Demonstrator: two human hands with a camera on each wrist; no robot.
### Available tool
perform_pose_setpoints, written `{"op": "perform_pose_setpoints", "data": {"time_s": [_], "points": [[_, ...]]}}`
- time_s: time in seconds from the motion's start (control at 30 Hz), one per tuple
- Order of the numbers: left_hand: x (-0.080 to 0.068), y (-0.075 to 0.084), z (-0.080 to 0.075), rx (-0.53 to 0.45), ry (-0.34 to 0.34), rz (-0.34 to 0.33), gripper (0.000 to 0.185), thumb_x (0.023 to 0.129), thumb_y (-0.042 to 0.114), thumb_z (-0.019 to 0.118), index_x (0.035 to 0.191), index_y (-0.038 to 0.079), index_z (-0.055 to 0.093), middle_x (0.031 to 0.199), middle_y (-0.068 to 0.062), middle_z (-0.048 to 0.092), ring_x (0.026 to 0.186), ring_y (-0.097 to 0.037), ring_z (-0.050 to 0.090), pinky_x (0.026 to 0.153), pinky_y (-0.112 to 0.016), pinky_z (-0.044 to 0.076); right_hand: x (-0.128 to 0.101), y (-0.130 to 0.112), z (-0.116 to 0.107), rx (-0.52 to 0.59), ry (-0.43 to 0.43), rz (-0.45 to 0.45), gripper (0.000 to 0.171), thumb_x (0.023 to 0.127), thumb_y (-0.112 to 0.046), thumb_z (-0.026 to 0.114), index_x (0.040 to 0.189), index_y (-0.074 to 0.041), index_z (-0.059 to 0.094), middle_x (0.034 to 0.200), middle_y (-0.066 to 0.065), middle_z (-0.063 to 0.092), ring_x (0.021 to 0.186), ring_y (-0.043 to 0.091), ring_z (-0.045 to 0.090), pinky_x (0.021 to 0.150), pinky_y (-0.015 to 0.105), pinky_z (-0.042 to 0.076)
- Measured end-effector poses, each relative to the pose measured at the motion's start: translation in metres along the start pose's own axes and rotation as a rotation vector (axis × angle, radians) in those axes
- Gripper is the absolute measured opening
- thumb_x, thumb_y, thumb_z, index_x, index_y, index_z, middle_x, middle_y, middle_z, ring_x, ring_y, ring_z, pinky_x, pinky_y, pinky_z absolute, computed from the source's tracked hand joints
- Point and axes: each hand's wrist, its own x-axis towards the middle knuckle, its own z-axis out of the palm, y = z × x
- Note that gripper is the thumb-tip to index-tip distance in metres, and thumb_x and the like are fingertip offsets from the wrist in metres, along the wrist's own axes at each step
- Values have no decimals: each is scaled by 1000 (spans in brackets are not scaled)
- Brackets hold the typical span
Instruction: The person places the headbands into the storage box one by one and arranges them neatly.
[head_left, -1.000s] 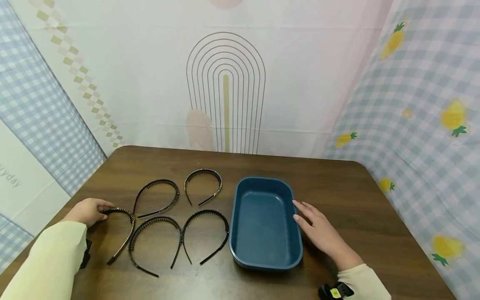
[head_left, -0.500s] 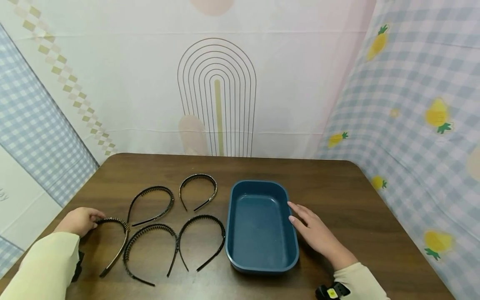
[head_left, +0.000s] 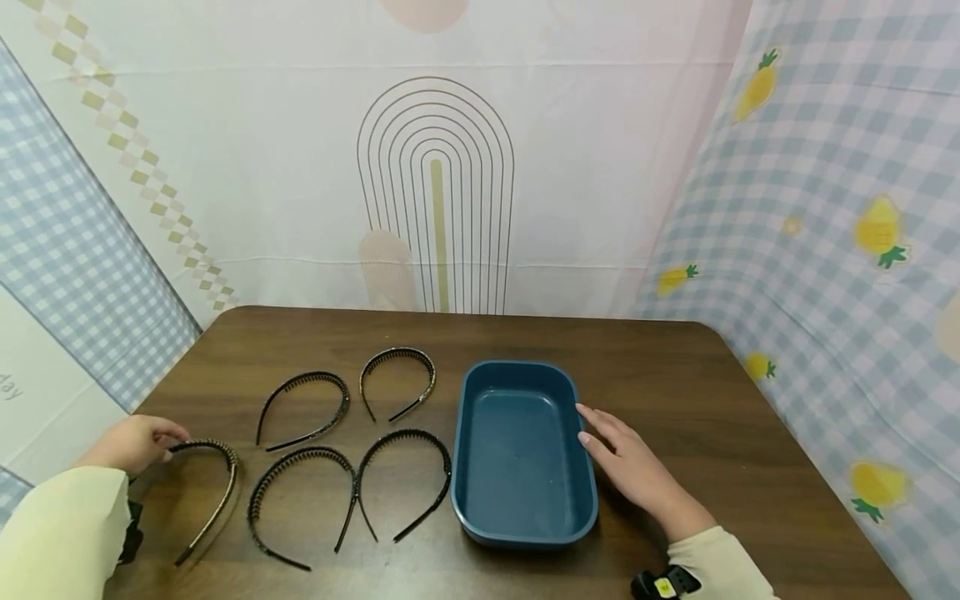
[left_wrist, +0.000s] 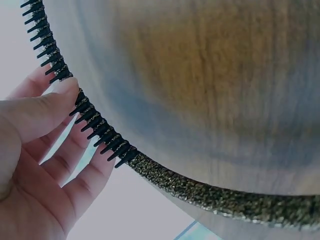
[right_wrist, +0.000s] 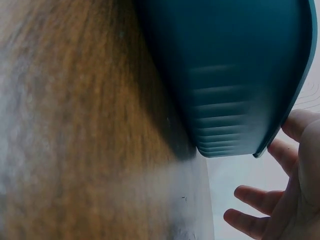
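Observation:
My left hand [head_left: 133,443] pinches a toothed headband [head_left: 229,485] between thumb and fingers, at the left of the table. In the left wrist view, the held headband shows black comb teeth [left_wrist: 95,119] near the fingers and a gold-and-black glitter surface [left_wrist: 200,195] farther along. To its right lie several other dark headbands: one front middle [head_left: 258,493], one beside the bin [head_left: 447,467], two behind. A blue rectangular bin [head_left: 525,540] stands right of them with nothing inside. My right hand [head_left: 637,467] touches the bin's right rim with extended fingers; two fingers hang apart below it in the right wrist view.
The brown wooden table [head_left: 675,375] has rounded far corners. Behind it hangs a white cloth [head_left: 585,167] with an arch print. Blue checked cloths drape on both sides, the right one [head_left: 810,317] with yellow fruit prints.
My left hand has drawn the pinched headband leftward, away from the other headbands. The head view has shifted slightly. My right hand keeps its place on the bin's rim.

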Motion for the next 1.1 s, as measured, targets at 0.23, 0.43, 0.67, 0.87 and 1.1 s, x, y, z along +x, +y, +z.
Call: {"op": "perform_pose_setpoints", "data": {"time_s": [0.23, 0.43, 0.67, 0.87, 1.1], "points": [[-1, 14, -7, -42, 55, -5, 24, 81, -5, 66, 104, -12, 64, 97, -34, 64, 91, -50, 60, 71, -54, 51, 0, 1, 1, 9, 3, 5, 62, 100, -54, 38, 153, -22, 29, 156, 21, 24, 140, 46, 21, 104, 70, 23], [5, 38, -13, -42, 135, 25, 26, 86, -1, 63, 111, -11, 63, 101, -35, 63, 90, -48, 62, 71, -54, 51, 0, 3, 3, 13, 0, 15, 62, 100, -54, 38, 153, -23, 28, 156, 19, 25, 141, 45, 21, 105, 69, 22], [15, 68, -15, -46, 182, 41, 29, 89, 2, 63, 117, -8, 61, 103, -34, 62, 91, -48, 61, 68, -54, 51, -1, 3, 3, 10, 3, 5, 61, 101, -52, 38, 153, -23, 29, 156, 20, 25, 141, 45, 21, 105, 69, 21], [24, 94, -13, -61, 268, 115, 27, 88, 1, 64, 114, -6, 64, 96, -26, 65, 88, -43, 62, 68, -52, 50, -1, 2, 1, 8, -1, 7, 63, 100, -55, 38, 153, -23, 29, 156, 21, 24, 141, 47, 20, 104, 70, 22], [31, 125, -12, -116, 319, 125, 28, 88, 0, 65, 114, -7, 64, 96, -22, 65, 83, -32, 61, 64, -40, 47, 0, 2, 2, 0, 8, 8, 63, 99, -56, 37, 153, -24, 30, 156, 20, 25, 141, 46, 20, 104, 70, 22]]}}
